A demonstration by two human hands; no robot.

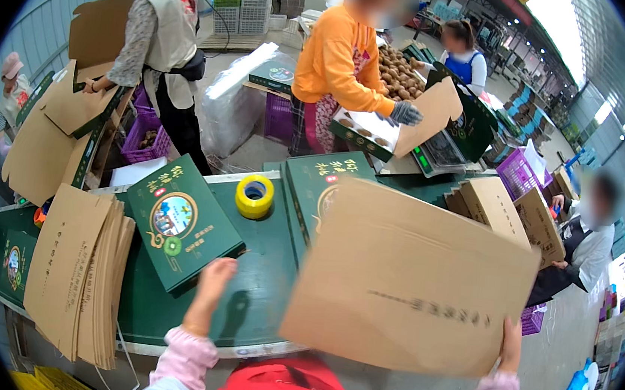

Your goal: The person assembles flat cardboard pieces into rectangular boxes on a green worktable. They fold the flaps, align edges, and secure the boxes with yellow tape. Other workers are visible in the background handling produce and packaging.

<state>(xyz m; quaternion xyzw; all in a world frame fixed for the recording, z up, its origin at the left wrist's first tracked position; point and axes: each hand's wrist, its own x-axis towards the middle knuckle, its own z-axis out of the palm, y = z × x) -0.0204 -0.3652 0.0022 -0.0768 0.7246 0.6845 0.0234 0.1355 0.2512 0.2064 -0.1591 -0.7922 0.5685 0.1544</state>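
My right hand (511, 347) grips the right edge of a brown cardboard carton (410, 279), folded flat and raised in front of me. Its broad face covers part of the bench and of the green gift boxes (326, 170) behind it. My left hand (210, 294) is off the carton, fingers curled together with nothing visible in them. Just beyond those fingers a closed green gift box (183, 224) with a round picture lies on the green conveyor belt (261, 295). A roll of yellow tape (254, 197) sits between the gift boxes.
A stack of flat brown cartons (79, 278) leans at the left; another green box (9, 260) lies beyond it. Brown cartons (488, 208) stand at the right. Across the belt, a person in orange (337, 58) handles an open box of kiwifruit; other people work on both sides.
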